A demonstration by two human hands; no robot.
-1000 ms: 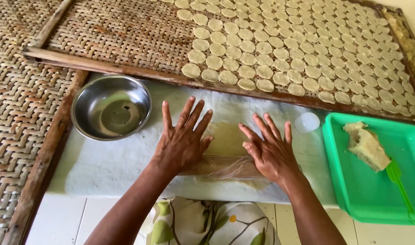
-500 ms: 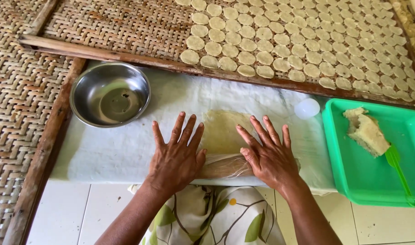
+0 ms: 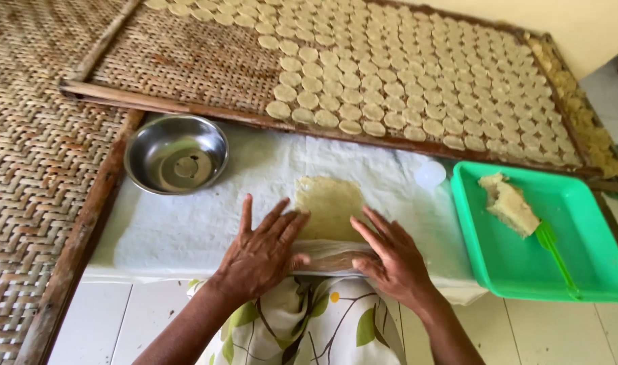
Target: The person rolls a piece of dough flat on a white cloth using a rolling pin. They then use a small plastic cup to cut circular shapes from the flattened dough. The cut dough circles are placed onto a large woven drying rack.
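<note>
Rolling pin (image 3: 333, 255) under both palms, dough sheet (image 3: 329, 206) beyond fingertips

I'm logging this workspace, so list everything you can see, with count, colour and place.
woven drying rack: one, brown, wood-framed, across the top
dough discs: too many to count, pale cream, in rows on the rack
woven mat: one, brown, at left
steel bowl: one, silver, on the cloth's left end
white cloth: one, under the work area
dough sheet: one, pale yellow, flattened, mid-cloth
rolling pin: one, clear-wrapped, under both hands
small round lid: one, white, beside the tray
green tray: one, at right
dough lump: one, cream, in the tray
green fork: one, in the tray
left hand: flat on the pin
right hand: flat on the pin
</note>
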